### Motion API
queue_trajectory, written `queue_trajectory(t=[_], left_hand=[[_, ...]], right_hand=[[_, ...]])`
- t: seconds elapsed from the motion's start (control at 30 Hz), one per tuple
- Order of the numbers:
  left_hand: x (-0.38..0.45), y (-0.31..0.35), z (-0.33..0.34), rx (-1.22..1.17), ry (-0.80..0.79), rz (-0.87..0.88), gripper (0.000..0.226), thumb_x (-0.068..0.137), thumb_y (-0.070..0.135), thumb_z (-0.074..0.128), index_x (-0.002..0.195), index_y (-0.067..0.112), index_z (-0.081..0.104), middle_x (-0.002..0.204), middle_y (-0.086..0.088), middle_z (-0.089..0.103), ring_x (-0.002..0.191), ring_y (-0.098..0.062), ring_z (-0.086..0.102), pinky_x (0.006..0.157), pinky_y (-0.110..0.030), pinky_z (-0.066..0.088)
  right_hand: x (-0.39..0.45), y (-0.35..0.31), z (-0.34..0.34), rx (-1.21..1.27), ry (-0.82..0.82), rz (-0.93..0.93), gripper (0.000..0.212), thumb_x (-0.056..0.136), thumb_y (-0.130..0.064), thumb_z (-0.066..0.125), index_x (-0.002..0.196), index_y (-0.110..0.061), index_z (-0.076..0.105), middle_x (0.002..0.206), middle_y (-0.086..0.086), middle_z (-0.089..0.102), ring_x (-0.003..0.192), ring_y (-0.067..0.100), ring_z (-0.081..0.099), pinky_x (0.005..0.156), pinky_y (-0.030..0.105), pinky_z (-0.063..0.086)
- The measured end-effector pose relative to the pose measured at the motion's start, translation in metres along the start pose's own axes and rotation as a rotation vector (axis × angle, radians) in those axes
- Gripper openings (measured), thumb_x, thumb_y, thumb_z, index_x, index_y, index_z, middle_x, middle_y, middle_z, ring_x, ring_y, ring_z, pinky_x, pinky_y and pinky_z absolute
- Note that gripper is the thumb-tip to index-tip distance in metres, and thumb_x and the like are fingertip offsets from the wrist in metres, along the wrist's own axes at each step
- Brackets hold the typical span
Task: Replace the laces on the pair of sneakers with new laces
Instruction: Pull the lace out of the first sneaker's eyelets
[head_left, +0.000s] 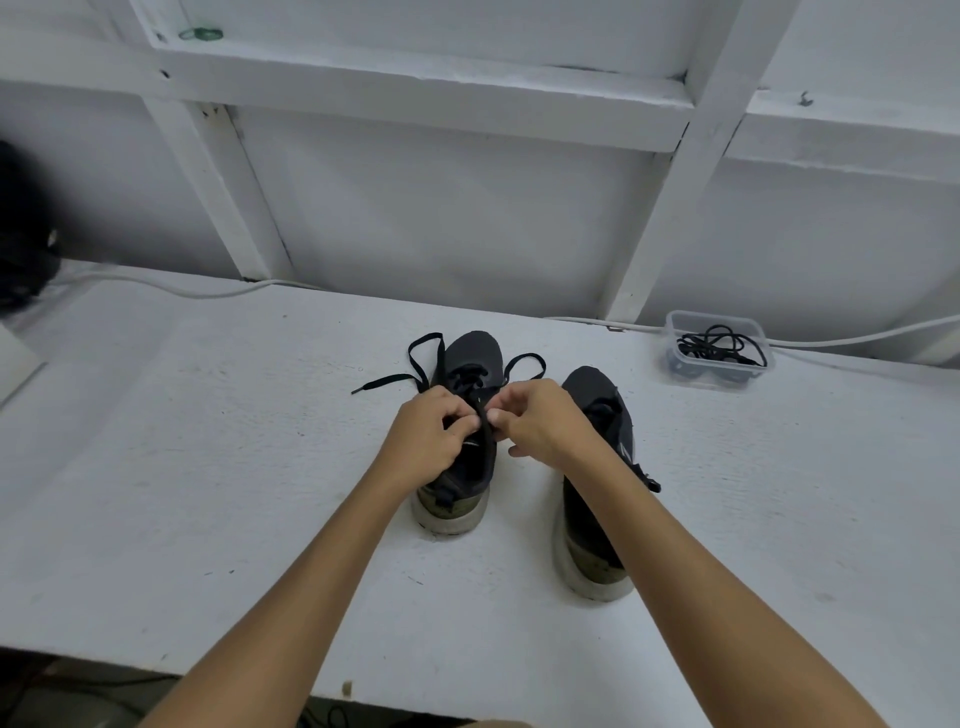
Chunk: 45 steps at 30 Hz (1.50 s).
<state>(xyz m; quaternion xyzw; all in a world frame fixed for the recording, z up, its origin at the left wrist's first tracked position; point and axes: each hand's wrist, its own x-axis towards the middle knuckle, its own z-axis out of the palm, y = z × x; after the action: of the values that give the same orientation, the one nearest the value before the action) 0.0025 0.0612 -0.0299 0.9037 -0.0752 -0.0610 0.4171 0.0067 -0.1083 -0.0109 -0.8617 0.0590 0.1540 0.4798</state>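
- Left sneaker (470, 364) and right sneaker (597, 467) stand on the white table (208, 467), toes away.
- Left hand (423, 434) and right hand (540, 421) pinch the black lace (431, 358) at the left sneaker's tongue.
- Clear container (719, 349) holding black laces sits far right.

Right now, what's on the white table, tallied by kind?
Sneakers: 2, the left sneaker both hands work on, and the right sneaker.
Clear plastic containers: 1, holding black laces.
White cables: 1 visible along the back edge.
Total: 4
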Motion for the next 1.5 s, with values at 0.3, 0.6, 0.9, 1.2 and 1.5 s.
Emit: queue_trajectory(t=[0.3, 0.6, 0.9, 1.2, 1.5], left_hand=[[0.002, 0.004, -0.008, 0.049, -0.046, -0.012, 0.011, 0.096, 0.023, 0.063, 0.090, 0.025, 0.072, 0.099, 0.007, 0.063, 0.092, -0.008, 0.058, 0.075, -0.014, 0.038], [0.005, 0.004, -0.001, 0.045, 0.019, -0.011, 0.010, 0.095, 0.022, 0.066, 0.087, 0.019, 0.073, 0.093, 0.009, 0.064, 0.086, -0.008, 0.059, 0.069, -0.008, 0.036], [0.006, 0.001, -0.002, 0.076, -0.009, -0.017, 0.013, 0.095, 0.028, 0.066, 0.097, 0.020, 0.077, 0.100, 0.006, 0.065, 0.095, -0.010, 0.060, 0.077, -0.017, 0.040], [-0.013, -0.007, -0.013, -0.146, 0.116, -0.155, 0.014, 0.085, 0.030, 0.079, 0.092, 0.023, 0.069, 0.088, 0.010, 0.070, 0.082, 0.001, 0.063, 0.066, -0.003, 0.043], [-0.009, -0.015, -0.013, -0.396, 0.096, -0.310, 0.015, 0.095, 0.034, 0.065, 0.090, 0.025, 0.075, 0.090, 0.006, 0.075, 0.091, -0.011, 0.069, 0.086, -0.029, 0.057]], right_hand=[[-0.001, -0.003, 0.005, -0.077, -0.013, -0.008, 0.012, 0.099, -0.016, 0.059, 0.089, -0.018, 0.064, 0.091, 0.008, 0.074, 0.089, 0.023, 0.074, 0.083, 0.044, 0.062], [-0.006, -0.003, 0.005, -0.076, 0.031, -0.031, 0.014, 0.099, -0.013, 0.060, 0.088, -0.018, 0.065, 0.091, 0.009, 0.074, 0.085, 0.027, 0.074, 0.072, 0.043, 0.063], [-0.001, -0.010, 0.002, -0.261, -0.027, -0.052, 0.016, 0.099, -0.012, 0.053, 0.088, -0.022, 0.059, 0.093, 0.006, 0.070, 0.087, 0.026, 0.069, 0.082, 0.046, 0.060], [0.004, -0.002, -0.017, -0.182, 0.274, 0.005, 0.009, 0.096, -0.012, 0.052, 0.103, -0.018, 0.051, 0.089, 0.013, 0.067, 0.080, 0.033, 0.068, 0.073, 0.048, 0.060], [-0.026, -0.004, 0.005, -0.028, 0.139, 0.037, 0.020, 0.099, -0.033, 0.058, 0.100, -0.021, 0.074, 0.079, -0.006, 0.071, 0.075, 0.010, 0.065, 0.079, 0.032, 0.059]])
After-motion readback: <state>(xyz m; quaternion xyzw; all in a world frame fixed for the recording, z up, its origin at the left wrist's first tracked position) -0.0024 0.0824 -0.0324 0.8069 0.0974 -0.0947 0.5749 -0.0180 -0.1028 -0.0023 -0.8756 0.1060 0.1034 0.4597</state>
